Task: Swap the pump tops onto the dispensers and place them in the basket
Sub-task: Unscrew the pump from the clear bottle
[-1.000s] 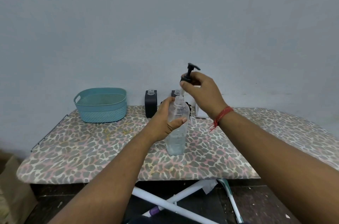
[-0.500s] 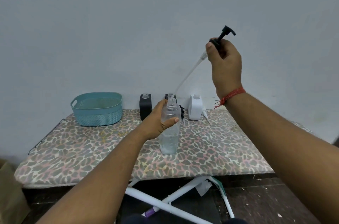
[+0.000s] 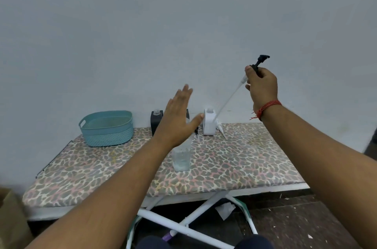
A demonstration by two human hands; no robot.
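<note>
My right hand (image 3: 262, 86) grips a black pump top (image 3: 258, 63) held high at the right, its long clear tube slanting down to the left, fully out of the bottle. A clear bottle (image 3: 181, 157) without a top stands mid-table. My left hand (image 3: 177, 121) hovers just above and behind it, fingers straight, holding nothing and hiding the bottle's neck. A teal basket (image 3: 106, 128) sits at the back left. A black dispenser (image 3: 156, 121) and a white dispenser (image 3: 209, 124) stand by the wall; another dark one is mostly hidden behind my left hand.
The leopard-print table (image 3: 244, 163) has a near edge low in view, with white folding legs (image 3: 183, 222) beneath. Loose pump parts (image 3: 221, 130) lie beside the white dispenser. A grey wall closes the back. A brown bag (image 3: 10, 220) stands at the lower left.
My left hand let go of the clear bottle and lifted off it with fingers spread. My right hand pulled the pump's tube fully out of the bottle and moved right.
</note>
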